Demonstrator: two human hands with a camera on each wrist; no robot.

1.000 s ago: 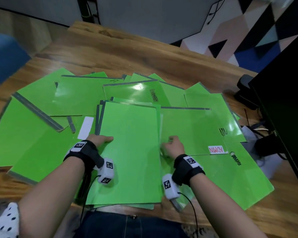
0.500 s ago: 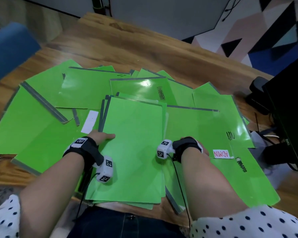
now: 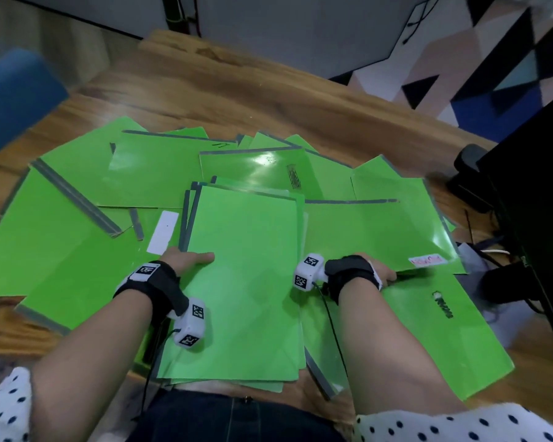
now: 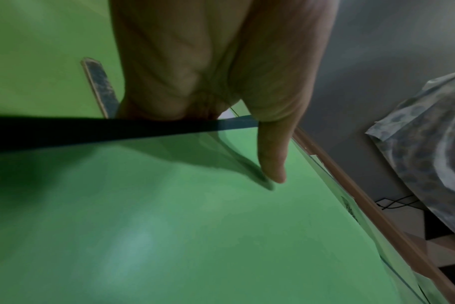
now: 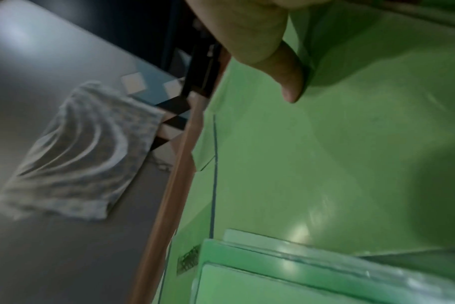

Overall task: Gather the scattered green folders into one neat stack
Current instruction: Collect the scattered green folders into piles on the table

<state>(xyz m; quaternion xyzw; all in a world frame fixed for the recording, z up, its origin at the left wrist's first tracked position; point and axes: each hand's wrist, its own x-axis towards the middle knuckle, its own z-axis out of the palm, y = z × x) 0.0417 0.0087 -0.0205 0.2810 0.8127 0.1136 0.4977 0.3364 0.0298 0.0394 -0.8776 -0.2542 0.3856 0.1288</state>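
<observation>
A part-squared stack of green folders (image 3: pixel 246 282) lies in front of me on the wooden table (image 3: pixel 237 90). My left hand (image 3: pixel 189 260) grips its left edge, with the thumb (image 4: pixel 273 154) on top and the fingers hidden beneath. My right hand (image 3: pixel 380 272) holds the near edge of a folder with a red-lettered label (image 3: pixel 374 231), and that edge is raised a little. In the right wrist view its thumb (image 5: pixel 288 82) lies over the green cover. More folders lie scattered to the left (image 3: pixel 45 237), at the back (image 3: pixel 160 170) and at the near right (image 3: pixel 428 339).
A black monitor (image 3: pixel 540 186) stands at the right edge, with a black stand (image 3: pixel 466 173) and cables (image 3: pixel 492 247) beside it. A blue chair (image 3: pixel 13 90) shows at the far left. One left folder carries a white label (image 3: pixel 163 232). The stack overhangs the table's near edge.
My right hand left the stack's right edge, moved right and took the near edge of the labelled folder, lifting it slightly. The left hand stayed on the stack.
</observation>
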